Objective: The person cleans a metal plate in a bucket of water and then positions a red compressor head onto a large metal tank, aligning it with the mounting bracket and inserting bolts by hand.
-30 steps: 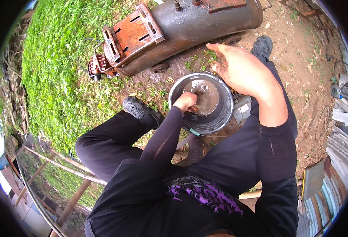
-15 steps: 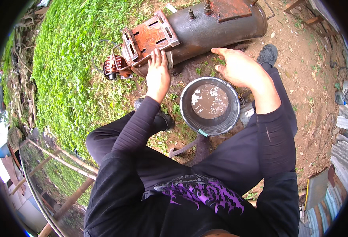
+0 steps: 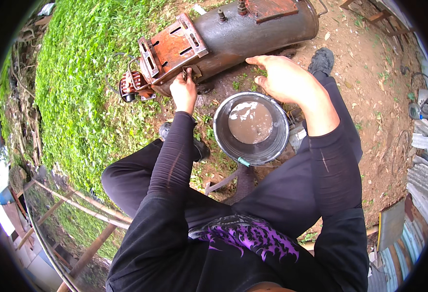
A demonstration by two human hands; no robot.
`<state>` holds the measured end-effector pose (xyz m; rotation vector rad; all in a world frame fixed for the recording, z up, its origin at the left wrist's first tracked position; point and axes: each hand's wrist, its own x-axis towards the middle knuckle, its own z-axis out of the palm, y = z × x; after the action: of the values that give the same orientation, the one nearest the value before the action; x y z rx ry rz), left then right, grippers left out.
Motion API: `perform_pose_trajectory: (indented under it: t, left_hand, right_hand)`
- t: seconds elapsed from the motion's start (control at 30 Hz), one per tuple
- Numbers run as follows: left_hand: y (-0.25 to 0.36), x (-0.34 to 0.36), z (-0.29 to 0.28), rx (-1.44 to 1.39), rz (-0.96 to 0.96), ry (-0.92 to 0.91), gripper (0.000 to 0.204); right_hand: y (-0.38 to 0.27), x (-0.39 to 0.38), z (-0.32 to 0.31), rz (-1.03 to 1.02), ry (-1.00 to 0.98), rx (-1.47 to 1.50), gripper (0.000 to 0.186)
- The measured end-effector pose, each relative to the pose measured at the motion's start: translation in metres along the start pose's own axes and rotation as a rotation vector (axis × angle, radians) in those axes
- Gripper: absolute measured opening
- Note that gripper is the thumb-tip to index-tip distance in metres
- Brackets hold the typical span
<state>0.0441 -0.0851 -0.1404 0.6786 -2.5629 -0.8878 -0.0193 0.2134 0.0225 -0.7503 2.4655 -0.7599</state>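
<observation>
A dark, rusty cylindrical air compressor tank [image 3: 253, 41] lies across the ground in front of me. An orange-red slotted mounting plate [image 3: 174, 47] sits on its left part. My left hand [image 3: 183, 93] is at the near edge of that plate, fingers curled and thumb up; whatever is between them is too small to make out. Held above the ground near the tank's side, my right hand [image 3: 289, 80] has its index finger stretched out and the thumb apart, with nothing in it. Between my legs stands a black bucket [image 3: 223, 138] with murky brown water [image 3: 253, 127] inside.
A red finned compressor head [image 3: 132, 85] is at the tank's left end. Metal fittings [image 3: 222, 15] rise from the tank's top. Grass [image 3: 78, 73] spreads to the left, bare soil [image 3: 365, 97] to the right. Corrugated sheets [image 3: 420, 177] line the right edge; bamboo poles [image 3: 90, 250] stand lower left.
My left hand went from lying flat with fingers extended at the plate's edge to curled fingers there. The right hand stays stretched out. The whole view has shifted slightly.
</observation>
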Motion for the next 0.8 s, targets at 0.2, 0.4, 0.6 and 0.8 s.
perform_pose_trajectory:
  t: [0.2, 0.4, 0.6, 0.8]
  left_hand:
    - [-0.044, -0.013, -0.032, 0.398, -0.067, 0.028, 0.037]
    - [0.046, 0.022, -0.07, 0.093, 0.355, 0.305, 0.057]
    - [0.013, 0.023, -0.011, 0.489, 0.458, -0.037, 0.067]
    - [0.012, -0.018, -0.02, 0.348, 0.447, -0.303, 0.063]
  right_hand:
    - [-0.008, 0.001, -0.007, 0.044, -0.001, 0.015, 0.051]
    - [-0.003, -0.001, -0.004, 0.089, -0.032, 0.035, 0.052]
    - [-0.002, 0.003, 0.001, 0.03, -0.032, 0.0, 0.053]
    - [0.004, 0.004, 0.0, 0.024, -0.055, -0.054, 0.051]
